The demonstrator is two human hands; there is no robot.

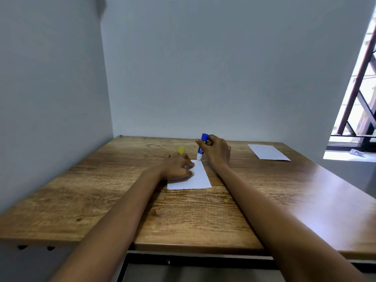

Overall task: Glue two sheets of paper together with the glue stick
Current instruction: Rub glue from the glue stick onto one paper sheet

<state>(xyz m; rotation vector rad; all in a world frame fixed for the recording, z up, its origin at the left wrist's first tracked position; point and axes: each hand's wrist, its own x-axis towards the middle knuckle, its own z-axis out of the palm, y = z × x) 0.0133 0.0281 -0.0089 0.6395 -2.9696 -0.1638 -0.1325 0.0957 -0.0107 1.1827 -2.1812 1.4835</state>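
A white sheet of paper (198, 177) lies flat in the middle of the wooden table (114, 200). My left hand (178, 166) presses down on its left part, fingers spread flat. My right hand (217, 150) grips a blue and white glue stick (201, 146), held nearly upright with its white tip touching the sheet's far edge. A yellow cap (181, 150) stands on the table just behind my left hand. A second white sheet (268, 152) lies at the far right of the table, apart from both hands.
Grey walls close off the table at the back and on the left. A window with dark bars (360, 98) is at the right. The table's front edge sits above a dark frame (183, 259).
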